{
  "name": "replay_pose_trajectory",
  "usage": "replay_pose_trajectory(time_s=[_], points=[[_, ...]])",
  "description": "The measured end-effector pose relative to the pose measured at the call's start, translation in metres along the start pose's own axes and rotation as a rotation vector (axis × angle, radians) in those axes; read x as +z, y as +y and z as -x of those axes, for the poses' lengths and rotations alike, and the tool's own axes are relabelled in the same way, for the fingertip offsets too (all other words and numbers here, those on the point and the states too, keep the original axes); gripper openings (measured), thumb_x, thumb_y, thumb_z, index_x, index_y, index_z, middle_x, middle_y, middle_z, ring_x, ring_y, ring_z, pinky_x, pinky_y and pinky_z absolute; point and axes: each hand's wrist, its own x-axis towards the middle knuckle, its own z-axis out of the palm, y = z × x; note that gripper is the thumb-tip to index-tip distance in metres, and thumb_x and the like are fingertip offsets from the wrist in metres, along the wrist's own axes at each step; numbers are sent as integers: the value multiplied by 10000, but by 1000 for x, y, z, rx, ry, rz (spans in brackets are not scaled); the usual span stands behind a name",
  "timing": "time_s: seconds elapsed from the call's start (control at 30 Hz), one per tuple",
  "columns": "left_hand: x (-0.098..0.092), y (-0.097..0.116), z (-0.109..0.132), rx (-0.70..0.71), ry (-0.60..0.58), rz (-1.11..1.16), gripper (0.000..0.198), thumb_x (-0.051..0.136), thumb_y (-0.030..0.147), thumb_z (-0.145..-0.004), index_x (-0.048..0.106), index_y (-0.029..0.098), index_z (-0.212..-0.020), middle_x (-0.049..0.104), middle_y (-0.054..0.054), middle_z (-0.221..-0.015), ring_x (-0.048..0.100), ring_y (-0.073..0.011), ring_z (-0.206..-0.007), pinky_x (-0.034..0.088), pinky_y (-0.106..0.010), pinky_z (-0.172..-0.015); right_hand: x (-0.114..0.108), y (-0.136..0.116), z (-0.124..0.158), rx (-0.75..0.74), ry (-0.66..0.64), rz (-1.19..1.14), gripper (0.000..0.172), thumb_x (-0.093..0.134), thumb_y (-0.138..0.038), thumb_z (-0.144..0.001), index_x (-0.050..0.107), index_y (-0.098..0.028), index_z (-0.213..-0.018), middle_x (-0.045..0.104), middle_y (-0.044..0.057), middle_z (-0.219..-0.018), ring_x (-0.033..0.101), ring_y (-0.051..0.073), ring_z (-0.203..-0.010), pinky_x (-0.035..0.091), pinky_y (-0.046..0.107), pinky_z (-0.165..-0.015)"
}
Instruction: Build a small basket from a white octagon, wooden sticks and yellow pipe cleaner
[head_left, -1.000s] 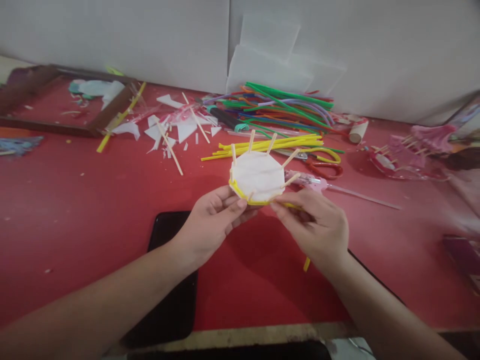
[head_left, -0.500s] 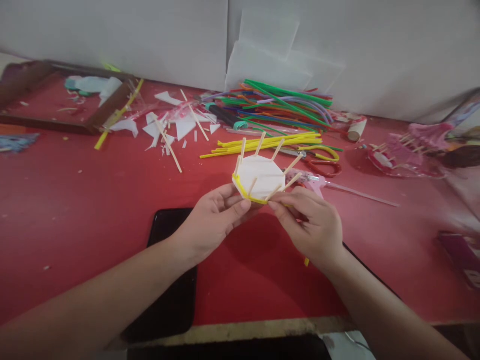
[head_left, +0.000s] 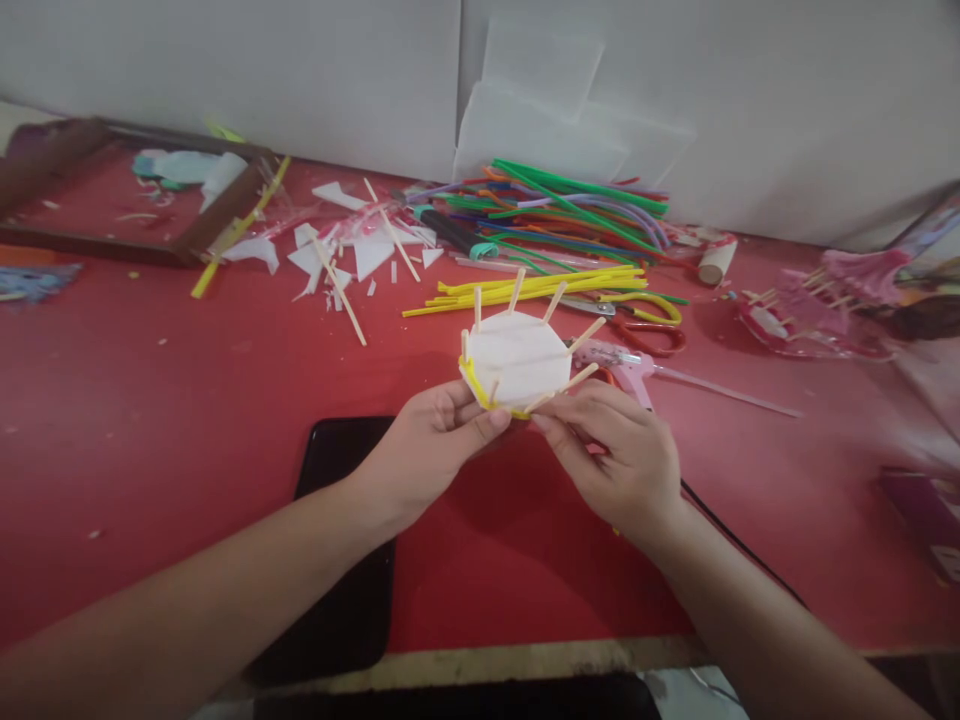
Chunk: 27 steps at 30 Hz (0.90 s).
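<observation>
We've got a flat white polygonal board [head_left: 517, 355], slim pale wooden sticks [head_left: 517, 290] around its rim, held above the smooth red surface [head_left: 510, 570]. Our left hand [head_left: 427, 440] grips the near-left edge; right hand [head_left: 619, 445] fingers pinch the thin yellow strip [head_left: 474, 382] at the near rim. Straight yellow stems [head_left: 600, 281] lie bundled behind.

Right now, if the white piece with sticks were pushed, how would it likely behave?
The white piece is probably fairly stiff: it looks flat though the left hand holds it by its near side. Its thin wooden sticks, set along the rim, may tilt or loosen if bumped. The yellow strip seems bendable, following the angled edge.
</observation>
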Motion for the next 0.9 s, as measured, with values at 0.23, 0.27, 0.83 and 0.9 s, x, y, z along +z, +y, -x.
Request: replay_pose_trajectory(time_s=[0.23,0.27,0.83,0.9], points=[[0,0,-1,8,17,17,113,839,261,-754,772,188,-808,810,-36,-948,742,-182,-997,488,-363,-1085,2,1,0,-40,-16,13,150,620,-86,-897,707,-188,-965,726,26,-814,669,140,-756,544,242,-672],[1,0,-1,3,28,22,119,846,267,-746,766,185,-783,810,-35,-927,745,-185,-985,493,-368,-1080,2,1,-1,-49,-17,19,150,620,-86,-898,706,-187,-968,726,27,-813,668,140,-756,545,245,-682],[-1,-1,1,-37,30,-39,338,829,300,-763,759,173,-1068,785,-91,-1097,713,-237,-1094,511,-390,-1052,5,4,2,-113,16,97,127,620,-135,-916,707,-198,-982,692,14,-749,643,138,-711,537,250,-664],[0,-1,1,-6,39,-55,337,843,298,-743,766,165,-1042,791,-94,-1073,720,-243,-1079,506,-396,-1058,5,3,1,-99,23,83,132,625,-137,-912,708,-208,-986,698,11,-755,654,143,-726,543,257,-674]])
